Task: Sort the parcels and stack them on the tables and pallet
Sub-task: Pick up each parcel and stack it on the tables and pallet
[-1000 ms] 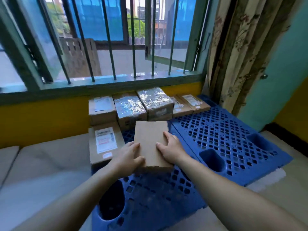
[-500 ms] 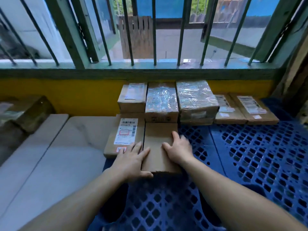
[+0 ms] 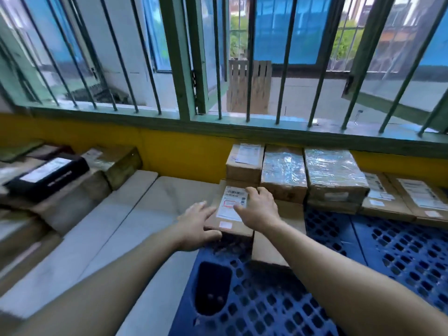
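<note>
Since the plain parcel (image 3: 263,248) is down on the pallet (image 3: 266,299), hands moved to the labelled parcel (image 3: 231,209) beside it: left hand (image 3: 198,224) flat against its side, right hand (image 3: 259,209) spread on top, probably squaring it.

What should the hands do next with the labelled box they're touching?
Probably press the labelled box rightward, snug against the plain box. The left hand braces its left side, the right hand lies flat on top, and it sits at the left edge of the blue pallet.
</note>
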